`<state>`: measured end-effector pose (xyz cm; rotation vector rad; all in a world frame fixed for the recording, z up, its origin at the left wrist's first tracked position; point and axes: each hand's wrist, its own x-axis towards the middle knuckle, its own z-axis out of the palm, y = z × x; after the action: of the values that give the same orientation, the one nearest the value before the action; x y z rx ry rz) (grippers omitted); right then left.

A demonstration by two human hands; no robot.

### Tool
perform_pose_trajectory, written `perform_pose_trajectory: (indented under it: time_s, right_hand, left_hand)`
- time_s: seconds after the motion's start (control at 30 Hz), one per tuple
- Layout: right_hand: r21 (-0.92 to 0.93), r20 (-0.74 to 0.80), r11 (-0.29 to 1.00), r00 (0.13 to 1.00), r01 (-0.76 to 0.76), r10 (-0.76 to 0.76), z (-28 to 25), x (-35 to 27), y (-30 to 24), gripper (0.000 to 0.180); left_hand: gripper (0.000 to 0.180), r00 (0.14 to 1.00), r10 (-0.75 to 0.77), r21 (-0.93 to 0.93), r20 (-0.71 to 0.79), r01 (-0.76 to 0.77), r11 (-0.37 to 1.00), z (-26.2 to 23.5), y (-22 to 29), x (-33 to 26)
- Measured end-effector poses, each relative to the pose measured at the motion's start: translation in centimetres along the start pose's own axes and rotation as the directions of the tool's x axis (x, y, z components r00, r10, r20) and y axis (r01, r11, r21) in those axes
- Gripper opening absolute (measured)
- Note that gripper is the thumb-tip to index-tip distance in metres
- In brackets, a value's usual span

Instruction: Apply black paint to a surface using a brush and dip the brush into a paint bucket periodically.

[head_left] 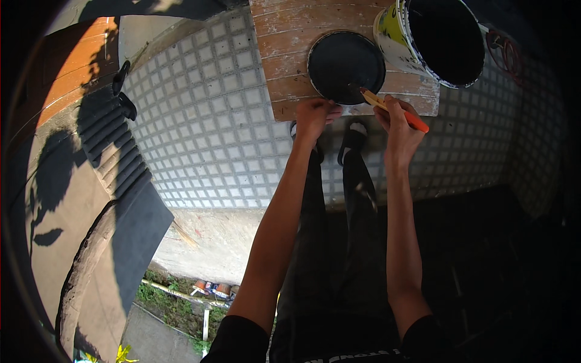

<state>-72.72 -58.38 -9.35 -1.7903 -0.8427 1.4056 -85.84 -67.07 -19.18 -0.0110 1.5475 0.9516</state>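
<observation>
A round black lid (pixel 344 63) with a thin pale rim lies on a worn wooden tabletop (pixel 284 36). At its near edge, my left hand (pixel 316 118) has its fingers bent and pinched against the rim. My right hand (pixel 400 128) is closed around a paintbrush (pixel 376 100) with a yellow shaft and an orange handle end. The brush's front end points left over the lid's near right part; its dark tip is hard to make out against the black. Beyond my right hand stands an open bucket (pixel 393 39), white and yellow-green outside, dark inside.
Pale square-patterned tiles (pixel 206 133) cover the floor around the table. My feet, in dark sandals (pixel 353 140), are just under its near edge. A reddish coiled cable (pixel 508 57) is right of the bucket. Ribbed steps (pixel 112 145) lie to the left, small pots (pixel 212 288) behind me.
</observation>
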Motion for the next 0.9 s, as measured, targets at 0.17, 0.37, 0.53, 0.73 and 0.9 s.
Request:
perform_pose_trajectory:
  time_s: [0.17,0.37,0.53,0.73,0.9]
  right_hand:
    - [0.010,0.054,0.999,0.998,-0.030,0.030,1.2,0.7,1.0,0.027]
    - [-0.100,0.074,0.994,0.997,0.044,-0.037,-0.4,2.2,1.8,0.027]
    - [-0.239,0.072,0.965,0.993,0.106,-0.091,-1.3,2.7,0.1,0.028]
    - [-0.266,0.156,0.940,0.972,0.214,-0.177,-2.2,2.2,-2.8,0.024]
    - [-0.561,0.341,0.687,0.885,0.463,-0.318,-1.7,1.6,-4.6,0.015]
  left_hand:
    - [0.024,0.999,0.020,-0.045,-0.027,-0.022,0.999,0.3,-0.1,0.0]
    - [0.027,1.000,0.011,-0.010,0.008,-0.010,1.000,0.2,0.0,0.0]
    - [0.027,1.000,0.015,-0.008,-0.003,-0.015,1.000,0.2,0.0,-0.1]
    - [0.027,1.000,0.015,-0.006,0.001,-0.015,1.000,0.1,0.0,0.0]
    - [0.027,1.000,0.006,-0.001,0.000,-0.006,1.000,0.2,0.0,-0.1]
